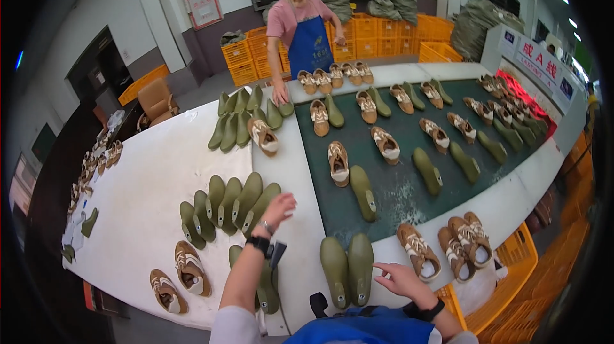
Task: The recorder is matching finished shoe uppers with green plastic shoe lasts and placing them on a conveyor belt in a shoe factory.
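White tabletop (299, 261) beneath two green lasts (334, 270), empty right hand (398, 280) just right of them, empty left hand (278, 210) beyond, leftward.

A white strip of tabletop (291, 165) is lying open ahead of the left hand (279, 210), running between the green belt (400, 200) and a row of green lasts (229, 203) that is blocking a low leftward sweep. Paired lasts (360, 270) are barring the right hand (401, 280) leftward; a brown shoe (419, 251) is crowding it ahead, leaving a narrow gap between.
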`<state>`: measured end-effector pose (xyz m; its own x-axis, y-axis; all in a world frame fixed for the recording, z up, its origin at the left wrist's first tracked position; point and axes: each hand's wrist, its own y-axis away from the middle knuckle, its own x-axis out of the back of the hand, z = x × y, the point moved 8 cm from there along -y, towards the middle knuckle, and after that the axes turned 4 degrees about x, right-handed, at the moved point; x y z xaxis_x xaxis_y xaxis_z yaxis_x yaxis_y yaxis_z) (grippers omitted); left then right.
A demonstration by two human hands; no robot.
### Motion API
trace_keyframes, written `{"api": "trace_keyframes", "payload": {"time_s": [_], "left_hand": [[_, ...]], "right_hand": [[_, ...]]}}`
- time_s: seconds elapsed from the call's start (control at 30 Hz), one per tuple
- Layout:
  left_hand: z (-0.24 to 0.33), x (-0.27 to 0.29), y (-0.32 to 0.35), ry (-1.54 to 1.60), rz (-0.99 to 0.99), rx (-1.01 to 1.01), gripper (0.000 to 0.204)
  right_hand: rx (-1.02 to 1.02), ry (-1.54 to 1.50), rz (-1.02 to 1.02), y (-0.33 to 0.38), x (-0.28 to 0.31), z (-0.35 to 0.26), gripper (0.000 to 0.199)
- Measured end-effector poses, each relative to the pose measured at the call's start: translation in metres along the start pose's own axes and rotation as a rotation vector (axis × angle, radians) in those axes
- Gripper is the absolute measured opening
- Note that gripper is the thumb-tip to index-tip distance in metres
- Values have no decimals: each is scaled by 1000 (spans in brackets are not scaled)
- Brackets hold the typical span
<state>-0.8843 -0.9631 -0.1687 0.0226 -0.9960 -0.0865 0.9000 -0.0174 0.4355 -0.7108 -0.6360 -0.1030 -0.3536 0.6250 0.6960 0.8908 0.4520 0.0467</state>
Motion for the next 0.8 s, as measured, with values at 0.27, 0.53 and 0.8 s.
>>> {"api": "trace_keyframes", "payload": {"time_s": [0.27, 0.53, 0.8], "left_hand": [[-70, -55, 205, -1066, -121, -517, 47], [-117, 104, 254, -1265, 828, -246, 75], [-120, 104, 247, -1097, 715, 39, 81]], "right_hand": [[72, 298, -463, -16, -100, -2, 49], [91, 331, -364, -8, -102, 12, 46], [134, 309, -422, -11, -102, 6, 49]]}}
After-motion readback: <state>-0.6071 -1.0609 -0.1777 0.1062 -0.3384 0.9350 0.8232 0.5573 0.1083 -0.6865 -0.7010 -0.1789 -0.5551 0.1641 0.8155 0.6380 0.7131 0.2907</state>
